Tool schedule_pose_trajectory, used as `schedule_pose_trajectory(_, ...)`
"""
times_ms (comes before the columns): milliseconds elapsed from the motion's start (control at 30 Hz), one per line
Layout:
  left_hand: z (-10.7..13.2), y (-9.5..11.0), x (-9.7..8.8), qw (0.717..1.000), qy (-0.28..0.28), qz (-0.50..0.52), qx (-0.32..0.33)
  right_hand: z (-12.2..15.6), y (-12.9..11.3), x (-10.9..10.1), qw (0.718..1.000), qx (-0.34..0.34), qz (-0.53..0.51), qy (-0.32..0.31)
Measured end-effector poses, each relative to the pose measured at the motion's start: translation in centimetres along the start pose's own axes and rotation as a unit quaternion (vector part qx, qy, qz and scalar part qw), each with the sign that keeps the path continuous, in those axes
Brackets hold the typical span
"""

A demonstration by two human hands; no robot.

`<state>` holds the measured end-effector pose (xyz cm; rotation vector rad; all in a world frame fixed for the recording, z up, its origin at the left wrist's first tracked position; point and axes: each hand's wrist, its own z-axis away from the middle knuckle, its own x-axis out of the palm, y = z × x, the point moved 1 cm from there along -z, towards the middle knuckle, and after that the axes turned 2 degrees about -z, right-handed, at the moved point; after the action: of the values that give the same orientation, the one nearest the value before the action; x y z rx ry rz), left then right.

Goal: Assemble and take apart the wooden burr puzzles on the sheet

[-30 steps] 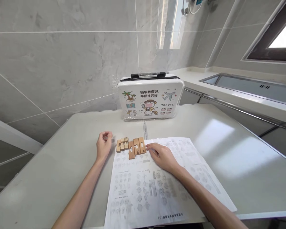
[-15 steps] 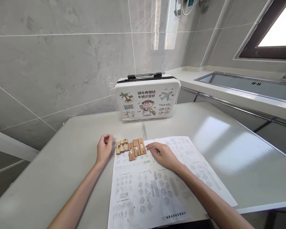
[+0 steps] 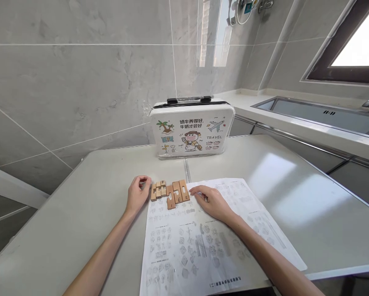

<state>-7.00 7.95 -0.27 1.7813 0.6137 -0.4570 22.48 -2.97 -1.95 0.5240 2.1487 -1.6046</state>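
Loosely curled, both hands (image 3: 138, 193) (image 3: 209, 200) flank the wooden blocks (image 3: 169, 192), seemingly gripping nothing.

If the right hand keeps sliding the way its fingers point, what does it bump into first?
Probably the wooden blocks. The right hand lies flat on the paper, fingertips aimed left at the nearest block, with only a small gap between them.

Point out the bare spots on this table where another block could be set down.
Bare table lies right of the paper sheet, toward the sink counter; another patch lies left of the left hand; a strip runs between the wooden blocks and the case. It is crowded where both hands flank the blocks; the right hand rests on the sheet.
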Motion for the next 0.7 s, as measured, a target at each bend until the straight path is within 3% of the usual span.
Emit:
schedule_pose_trajectory(133,0.1,0.1,0.2,0.999,-0.016,-0.014,0.025,0.0,0.1,0.0,1.000,-0.001,0.003,-0.001)
schedule_pose_trajectory(267,0.3,0.5,0.4,0.994,-0.027,-0.035,0.095,0.0,0.1,0.0,1.000,0.002,0.008,-0.001)
schedule_pose_trajectory(500,1.3,1.8,0.6,0.972,-0.080,-0.086,0.205,0.0,0.1,0.1,1.000,0.001,0.004,0.003)
schedule_pose_trajectory(700,1.8,1.7,1.1,0.951,-0.121,-0.123,0.258,0.1,0.1,0.1,1.000,0.003,0.003,0.003)
